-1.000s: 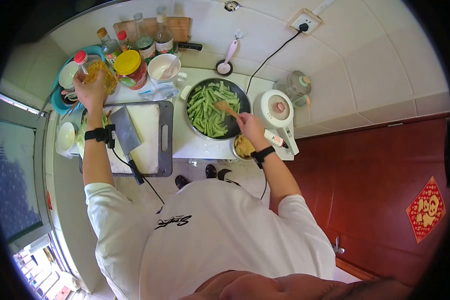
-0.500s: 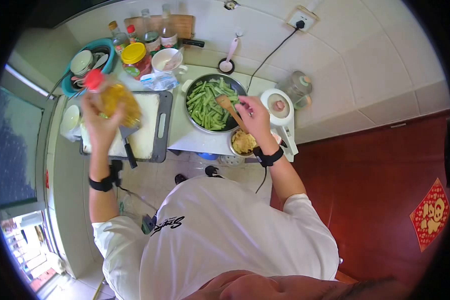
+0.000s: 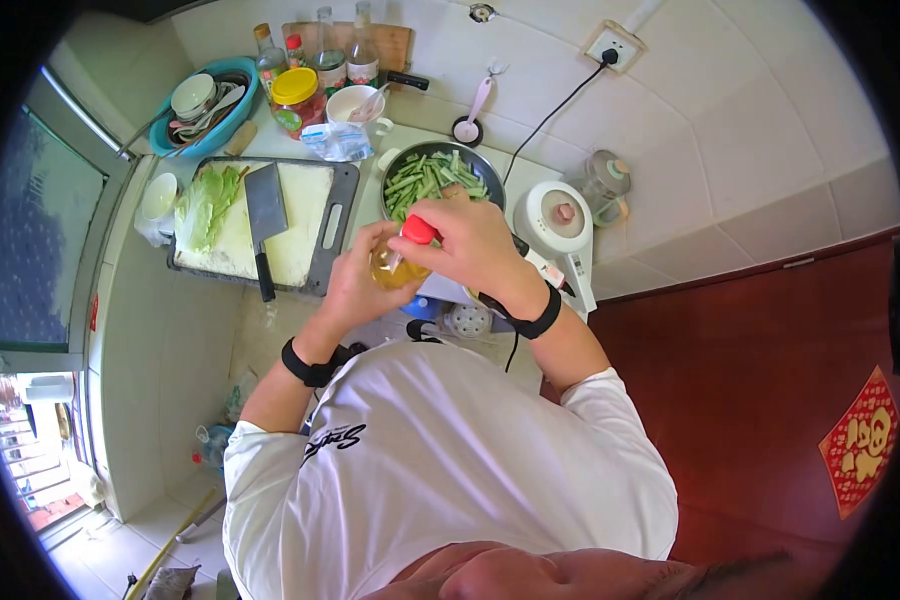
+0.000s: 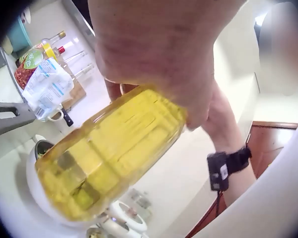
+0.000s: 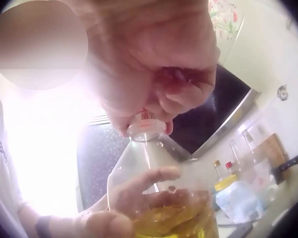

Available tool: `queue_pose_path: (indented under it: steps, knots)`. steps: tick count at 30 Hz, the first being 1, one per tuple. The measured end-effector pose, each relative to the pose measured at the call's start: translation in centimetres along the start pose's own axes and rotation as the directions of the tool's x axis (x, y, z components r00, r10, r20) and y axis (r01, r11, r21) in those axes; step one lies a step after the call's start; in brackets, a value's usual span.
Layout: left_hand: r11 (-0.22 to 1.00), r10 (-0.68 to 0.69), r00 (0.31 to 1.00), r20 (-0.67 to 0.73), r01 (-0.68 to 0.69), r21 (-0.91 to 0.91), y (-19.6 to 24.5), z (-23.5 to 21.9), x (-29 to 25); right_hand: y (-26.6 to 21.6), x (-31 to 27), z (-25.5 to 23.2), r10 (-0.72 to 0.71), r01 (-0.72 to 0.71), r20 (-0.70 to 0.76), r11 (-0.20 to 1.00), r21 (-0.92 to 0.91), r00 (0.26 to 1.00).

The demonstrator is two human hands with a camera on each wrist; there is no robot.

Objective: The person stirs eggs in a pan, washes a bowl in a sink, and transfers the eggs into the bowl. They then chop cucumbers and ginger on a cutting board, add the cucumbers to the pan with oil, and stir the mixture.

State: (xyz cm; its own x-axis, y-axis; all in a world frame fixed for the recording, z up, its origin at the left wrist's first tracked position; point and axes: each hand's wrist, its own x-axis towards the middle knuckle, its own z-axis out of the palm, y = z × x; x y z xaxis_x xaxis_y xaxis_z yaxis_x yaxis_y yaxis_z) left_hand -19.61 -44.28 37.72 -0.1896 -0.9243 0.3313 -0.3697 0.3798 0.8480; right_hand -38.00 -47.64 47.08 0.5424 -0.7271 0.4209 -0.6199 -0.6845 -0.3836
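Observation:
My left hand [image 3: 355, 285] grips a clear plastic bottle of yellow cooking oil [image 4: 109, 153] by its body, in front of the pan. The fingers of my right hand [image 3: 475, 250] close round the bottle's red cap [image 3: 418, 229]. From the right wrist, the bottle's clear shoulder and neck [image 5: 146, 130] show just below those fingers, with the oil lower down. Behind both hands is a dark frying pan [image 3: 388, 180] of cut green vegetable pieces [image 3: 430, 178]. My right hand hides part of the pan and most of the wooden spatula in it.
Left of the pan lies a cutting board [image 3: 305, 225] with a cleaver [image 3: 266, 205] and leafy greens [image 3: 210, 205]. Behind stand a yellow-lidded jar [image 3: 297, 100], a white cup [image 3: 355, 103] and several bottles. A white electric pot [image 3: 555, 215] stands at right.
My left hand has lifted the oil bottle from the back left and brought it in front of the pan. My right hand has let go of the wooden spatula and taken the bottle's cap.

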Motion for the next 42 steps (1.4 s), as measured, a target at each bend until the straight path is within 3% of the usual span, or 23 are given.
queue_pose_path:
  steps: [1,2,5,7,11,14,17,19,20,22,24,26,27,28,30,31,32,34,36,38,42]
  knots:
    - [0.991,0.130,0.990,-0.055,-0.128,0.030,0.0,0.0,-0.1,-0.2,-0.2,-0.2,0.025,-0.023,-0.020,0.996,0.091,0.999]
    - [0.992,0.125,0.990,-0.058,-0.124,0.031,-0.1,0.4,-0.2,-0.2,-0.3,-0.1,0.024,-0.022,-0.016,0.995,0.094,1.000]
    - [0.994,0.048,0.996,-0.070,-0.055,-0.094,-1.5,2.2,-0.3,0.5,-0.9,0.6,0.016,-0.013,-0.064,0.999,0.049,0.998]
    - [0.994,0.056,0.998,-0.043,-0.060,-0.089,-2.6,3.1,-0.5,2.0,-1.5,1.4,0.103,-0.089,-0.069,0.981,0.175,0.992]
    - [0.995,-0.024,1.000,-0.016,0.022,-0.098,-3.5,4.1,-0.8,3.5,-1.9,2.1,0.154,-0.112,-0.107,0.940,0.323,0.982]
    - [1.000,0.027,1.000,-0.008,-0.027,0.005,-3.7,4.2,-0.9,3.6,-2.9,2.4,0.247,-0.193,-0.094,0.903,0.385,0.965]
    - [0.992,-0.081,0.997,0.020,0.079,0.094,-3.6,4.4,-0.8,4.5,-4.1,3.5,0.241,-0.199,-0.136,0.943,0.269,0.961]
    - [0.983,-0.141,0.990,0.031,0.136,0.126,-4.5,5.0,-0.6,5.9,-5.4,5.6,0.022,0.008,-0.364,0.997,0.081,0.931]
    - [0.982,-0.144,0.989,0.035,0.138,0.127,-4.9,5.3,-0.5,6.4,-5.9,6.6,0.027,0.004,-0.363,0.996,0.084,0.931]
    - [0.948,-0.290,0.953,0.089,0.273,0.161,-5.9,5.8,-0.3,6.8,-6.7,7.9,-0.127,0.114,-0.418,0.992,-0.056,0.900]
    - [0.926,-0.332,0.940,0.081,0.307,0.221,-6.6,6.1,-0.2,7.4,-7.5,8.0,-0.035,0.038,-0.369,0.999,0.001,0.929]
    - [0.895,-0.376,0.922,0.086,0.338,0.290,-7.1,6.0,-0.1,8.4,-8.5,7.6,0.226,-0.179,-0.417,0.972,0.149,0.880]
    - [0.867,-0.433,0.898,0.081,0.389,0.312,-6.9,5.7,0.3,9.0,-9.3,7.1,0.388,-0.309,-0.365,0.916,0.257,0.846]
    - [0.833,-0.489,0.869,0.073,0.440,0.335,-6.6,5.4,0.7,10.5,-10.3,7.1,0.415,-0.331,-0.367,0.904,0.271,0.832]
    - [0.800,-0.542,0.832,0.115,0.469,0.375,-7.3,5.3,1.3,14.1,-12.1,7.6,0.379,-0.413,-0.416,0.911,0.011,0.827]
    - [0.796,-0.550,0.827,0.118,0.476,0.374,-8.2,5.3,1.3,14.5,-12.7,7.2,0.486,-0.509,-0.303,0.861,0.006,0.819]
    - [0.791,-0.558,0.821,0.120,0.483,0.375,-8.9,5.3,1.4,15.2,-13.4,7.6,0.510,-0.528,-0.307,0.849,0.027,0.804]
    - [0.759,-0.592,0.795,0.130,0.497,0.420,-9.7,5.2,1.9,16.6,-14.7,8.6,0.499,-0.522,-0.186,0.846,-0.106,0.847]
    - [0.780,-0.568,0.811,0.142,0.475,0.408,-10.3,5.3,2.2,16.9,-15.3,9.5,0.551,-0.568,-0.175,0.820,-0.065,0.816]
    - [0.760,-0.597,0.785,0.166,0.487,0.430,-10.0,5.4,2.9,16.9,-15.2,9.5,0.676,-0.676,0.031,0.736,-0.004,0.736]
    - [0.732,-0.620,0.766,0.169,0.489,0.474,-10.3,5.6,3.6,17.9,-15.6,11.0,0.673,-0.669,-0.039,0.739,0.072,0.739]
